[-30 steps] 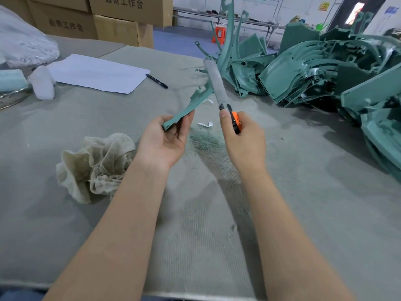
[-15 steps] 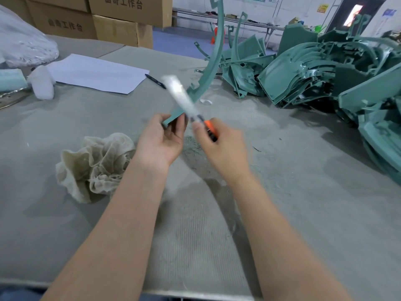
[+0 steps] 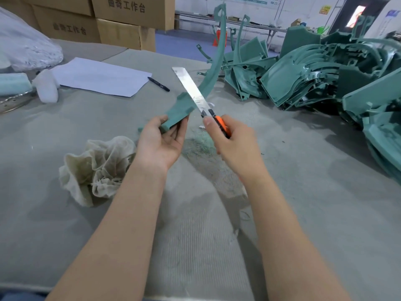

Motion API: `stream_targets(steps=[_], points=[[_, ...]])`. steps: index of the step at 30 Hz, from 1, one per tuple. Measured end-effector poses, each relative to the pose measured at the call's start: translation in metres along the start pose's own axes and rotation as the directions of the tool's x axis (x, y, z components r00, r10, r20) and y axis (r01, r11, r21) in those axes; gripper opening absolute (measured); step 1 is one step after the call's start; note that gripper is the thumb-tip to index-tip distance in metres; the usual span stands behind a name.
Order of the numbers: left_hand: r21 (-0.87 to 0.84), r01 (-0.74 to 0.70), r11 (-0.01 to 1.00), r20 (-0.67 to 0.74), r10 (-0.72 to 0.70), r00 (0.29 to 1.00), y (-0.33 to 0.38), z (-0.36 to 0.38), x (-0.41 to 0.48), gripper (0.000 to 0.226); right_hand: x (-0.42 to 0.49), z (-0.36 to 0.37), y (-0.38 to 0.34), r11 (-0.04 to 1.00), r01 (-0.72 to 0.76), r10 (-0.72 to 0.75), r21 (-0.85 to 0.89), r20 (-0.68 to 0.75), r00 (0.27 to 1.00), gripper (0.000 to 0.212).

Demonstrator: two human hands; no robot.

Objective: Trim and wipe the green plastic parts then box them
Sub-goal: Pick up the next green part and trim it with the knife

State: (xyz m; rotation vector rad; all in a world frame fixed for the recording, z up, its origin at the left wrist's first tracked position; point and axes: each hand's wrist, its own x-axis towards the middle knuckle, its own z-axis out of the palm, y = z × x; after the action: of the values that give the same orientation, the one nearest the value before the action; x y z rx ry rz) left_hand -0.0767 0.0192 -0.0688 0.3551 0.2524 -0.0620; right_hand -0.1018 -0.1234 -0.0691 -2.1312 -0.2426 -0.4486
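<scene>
My left hand holds the wide lower end of a long curved green plastic part, whose thin arm rises up and away over the table. My right hand grips the orange handle of a utility knife. Its long bare blade points up and to the left and lies across the part just above my left fingers. A crumpled off-white rag sits on the table left of my left wrist. A large heap of green plastic parts fills the far right.
Green shavings lie on the grey table beneath my hands. A white sheet of paper and a black pen lie at the back left, with a plastic bag beyond. Cardboard boxes stand behind the table.
The knife swept left and blurred half a second ago, then came back to lie across the part. The part's wide end has turned in my left hand to show its broad face.
</scene>
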Motion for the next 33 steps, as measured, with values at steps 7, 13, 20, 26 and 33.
stream_targets(steps=[7,13,20,26,33], points=[[-0.158,-0.095,0.983,0.152,0.119,0.981,0.006,0.002,-0.005,0.009,0.003,-0.018,0.009,0.984,-0.155,0.161,-0.091,0.063,0.985,0.033],[0.118,0.038,0.992,0.399,-0.082,0.913,-0.022,0.012,-0.018,0.028,0.004,-0.019,0.002,0.950,-0.151,0.217,-0.274,0.231,0.948,0.017],[0.132,0.073,0.989,0.347,-0.115,0.931,-0.032,0.014,-0.013,0.020,-0.001,-0.027,-0.007,0.930,-0.114,0.250,-0.349,0.375,0.893,0.016],[0.032,-0.121,0.992,0.218,0.111,0.970,-0.008,0.002,0.009,0.028,-0.006,-0.058,-0.011,0.906,-0.091,0.322,-0.414,0.532,0.783,0.007],[0.012,-0.156,0.988,0.033,0.155,0.987,-0.007,-0.004,0.012,0.014,0.000,-0.073,0.006,0.872,-0.384,0.422,-0.305,0.068,0.904,0.012]])
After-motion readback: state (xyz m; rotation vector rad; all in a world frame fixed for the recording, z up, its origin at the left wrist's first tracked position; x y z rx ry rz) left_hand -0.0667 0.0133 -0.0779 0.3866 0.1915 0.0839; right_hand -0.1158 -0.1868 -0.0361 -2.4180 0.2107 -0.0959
